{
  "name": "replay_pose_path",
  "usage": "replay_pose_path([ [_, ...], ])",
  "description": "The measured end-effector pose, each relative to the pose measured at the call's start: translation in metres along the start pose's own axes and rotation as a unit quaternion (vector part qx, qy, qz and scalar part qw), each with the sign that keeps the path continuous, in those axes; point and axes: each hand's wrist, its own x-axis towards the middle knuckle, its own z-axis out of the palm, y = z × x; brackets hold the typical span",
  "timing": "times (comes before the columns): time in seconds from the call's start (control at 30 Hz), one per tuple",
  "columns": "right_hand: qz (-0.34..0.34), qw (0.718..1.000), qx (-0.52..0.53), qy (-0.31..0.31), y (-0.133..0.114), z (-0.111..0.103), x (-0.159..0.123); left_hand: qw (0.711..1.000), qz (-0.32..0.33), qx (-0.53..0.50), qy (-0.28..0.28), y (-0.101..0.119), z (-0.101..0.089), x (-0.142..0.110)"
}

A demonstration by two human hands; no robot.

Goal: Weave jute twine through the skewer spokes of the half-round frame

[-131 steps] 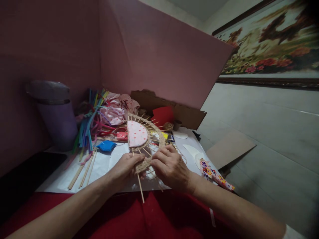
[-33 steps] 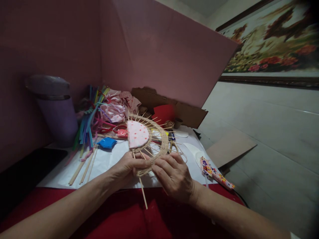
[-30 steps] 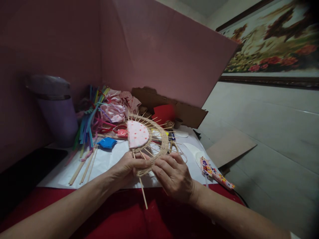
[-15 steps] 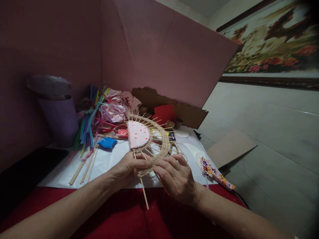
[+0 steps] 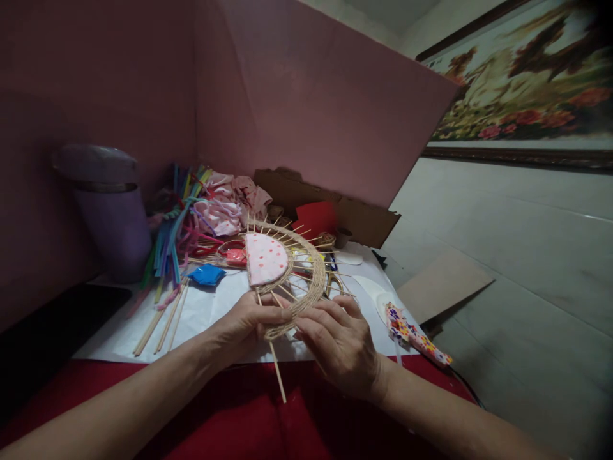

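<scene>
A half-round woven piece [image 5: 313, 281] has thin wooden sticks fanning out through a band of jute twine. At its centre is a half-disc of pink dotted cloth [image 5: 265, 259]. My left hand [image 5: 246, 319] is closed on the near end of the band, thumb on top. One long stick [image 5: 276, 374] pokes out below that hand toward me. My right hand [image 5: 338, 342] is closed at the outer edge of the band, its fingertips pressed to the twine; whether it also pinches a loose strand is hidden.
Pipe cleaners [image 5: 167, 236] and a purple tumbler [image 5: 115, 220] stand at the left. Loose sticks [image 5: 160, 322] and a blue packet [image 5: 207, 275] lie on white paper. Scissors [image 5: 334, 284] lie behind the woven piece. Flowered fabric [image 5: 414, 335] is at the right, crumpled pink cloth [image 5: 220, 214] at the back.
Since the earliest frame, the band has come round more to the right and its near end shows more. Over the last second my right hand has shifted slightly right; the left stays in place.
</scene>
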Motion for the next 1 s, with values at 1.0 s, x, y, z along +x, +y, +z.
replay_pose_path([
  [1.0,0.036,0.998,0.039,0.037,-0.004,-0.035,-0.010,1.000,0.001,-0.013,-0.001,0.003,0.004,-0.004],
])
